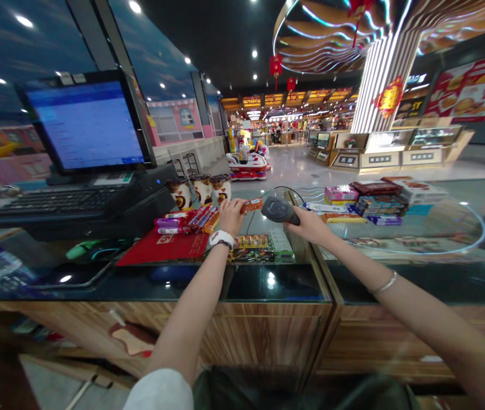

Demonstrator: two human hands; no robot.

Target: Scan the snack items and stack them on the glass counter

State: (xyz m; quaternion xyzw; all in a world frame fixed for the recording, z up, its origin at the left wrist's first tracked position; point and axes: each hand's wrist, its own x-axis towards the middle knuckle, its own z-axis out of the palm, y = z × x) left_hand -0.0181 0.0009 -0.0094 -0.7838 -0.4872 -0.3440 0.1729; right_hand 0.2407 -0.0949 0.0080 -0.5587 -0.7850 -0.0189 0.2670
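So I've got my left hand [231, 215] pinched around one end of an orange snack bar [251, 205], held up just above the glass counter [268, 282], and my right hand [306, 223] wrapped fully around the grip of the barcode scanner [279, 210]. The bar lies roughly level, long axis running left to right, free end pointing right at the scanner's nose, nearly touching it. My guess at what could go sideways: I'm only holding the bar by its tip, so it could droop or twist and the code would face away from the scanner window. Can't tell which side the code is on from here. Also the scanner's cable [283, 189] loops right behind it and could snag the stacked snack boxes [374, 202], or my left arm could knock the pile of bars [191, 221] beside the cup noodles [202, 191].
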